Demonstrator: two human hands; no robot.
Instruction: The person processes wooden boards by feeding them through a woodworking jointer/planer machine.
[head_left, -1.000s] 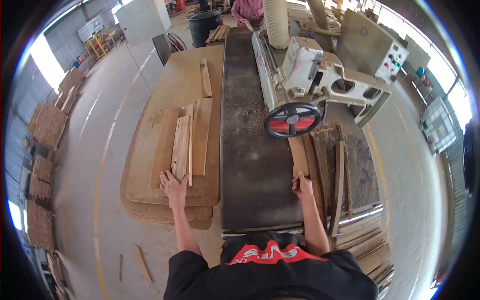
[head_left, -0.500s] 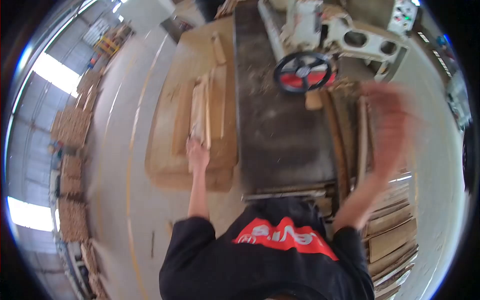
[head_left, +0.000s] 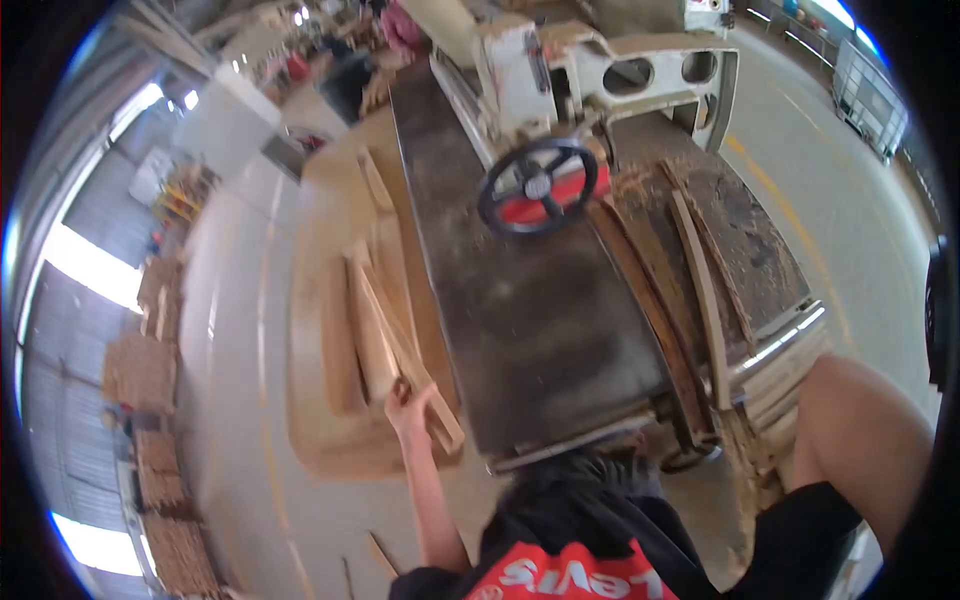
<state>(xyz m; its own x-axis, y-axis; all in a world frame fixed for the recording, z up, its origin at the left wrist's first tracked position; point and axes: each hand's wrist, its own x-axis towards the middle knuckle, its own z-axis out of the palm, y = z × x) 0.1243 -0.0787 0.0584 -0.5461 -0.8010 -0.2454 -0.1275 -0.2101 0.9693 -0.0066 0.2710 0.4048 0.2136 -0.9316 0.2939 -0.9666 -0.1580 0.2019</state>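
My left hand (head_left: 410, 410) is closed around the near part of a long, narrow wooden strip (head_left: 395, 325). The strip slants over the tan wooden surface (head_left: 312, 425) on the left, its near end close to the dark machine table (head_left: 540, 340). Beside it lies a wider brown board (head_left: 343, 345), and farther up rests a shorter wooden piece (head_left: 376, 182). On the right my bare arm (head_left: 865, 430) bends out toward the edge of the view; the right hand itself is out of sight.
A black handwheel (head_left: 538, 187) with a red part behind it sits on the pale machine frame (head_left: 640, 75). Right of the dark table lie a wooden strip (head_left: 700, 280) and a rusty rail (head_left: 645, 300). Stacked boards (head_left: 785, 395) are by my right arm; more stacks (head_left: 140, 370) stand far left.
The view has shifted and turned. My left hand holds the strip, whose near end now angles toward the machine table. My right hand, blurred above the right-hand strips before, has left the view.
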